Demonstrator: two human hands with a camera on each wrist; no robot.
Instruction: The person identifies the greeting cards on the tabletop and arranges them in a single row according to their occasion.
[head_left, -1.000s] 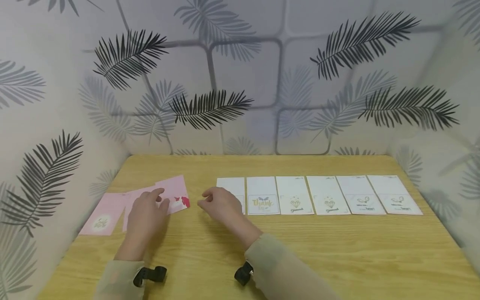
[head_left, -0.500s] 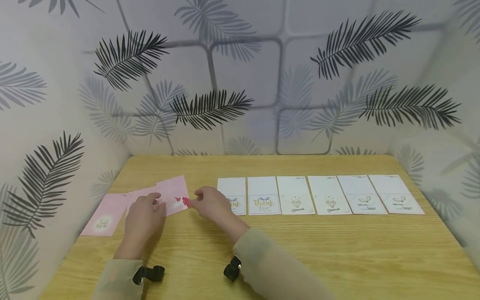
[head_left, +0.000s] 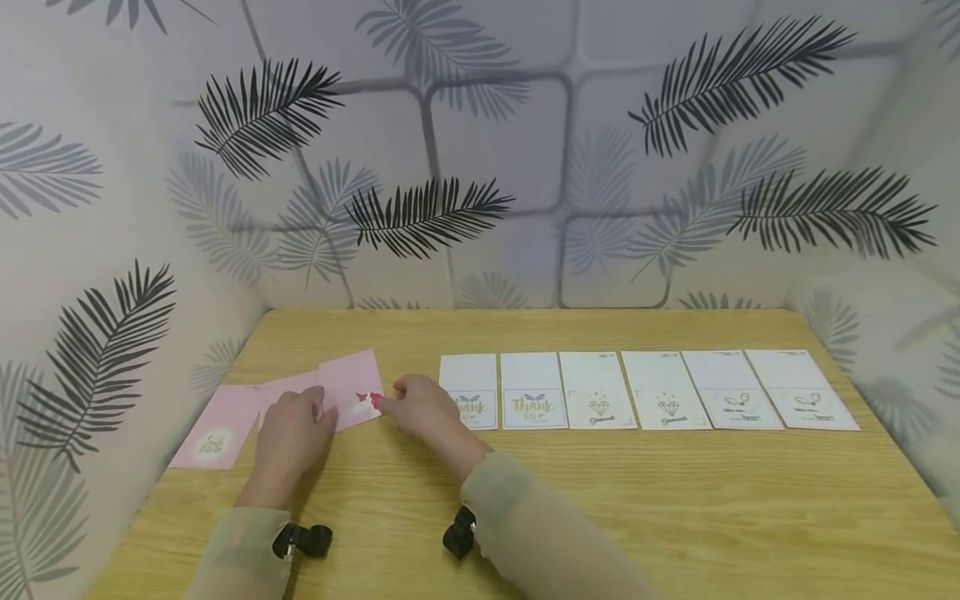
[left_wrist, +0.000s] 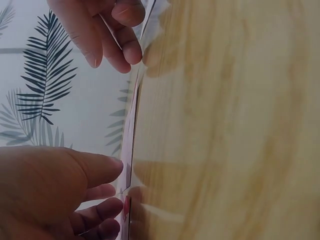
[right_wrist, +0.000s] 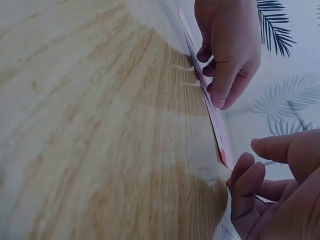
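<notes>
A pink card (head_left: 348, 377) with a red and white printed corner lies slightly tilted on the table, left of centre. My left hand (head_left: 294, 435) rests at its left side and covers most of a second pink card (head_left: 291, 384). The left thumb (left_wrist: 107, 167) meets the pink surface in the left wrist view. At the printed corner is my right hand (head_left: 426, 410), its fingertips touching or very near the edge. In the right wrist view the right thumb (right_wrist: 272, 147) stands apart from the curled fingers. A third pink card (head_left: 225, 417) with gold lettering lies farthest left.
Several white cards stand in a row to the right, among them a thank-you card (head_left: 531, 404), a diamond card (head_left: 597, 404) and one with grey lettering (head_left: 806, 400). The wooden table (head_left: 600, 517) ends at a leaf-patterned backdrop (head_left: 510, 150).
My right hand has moved left, off the nearest white card, to the printed corner of the pink card. My left hand has stayed almost in place on the pink cards.
</notes>
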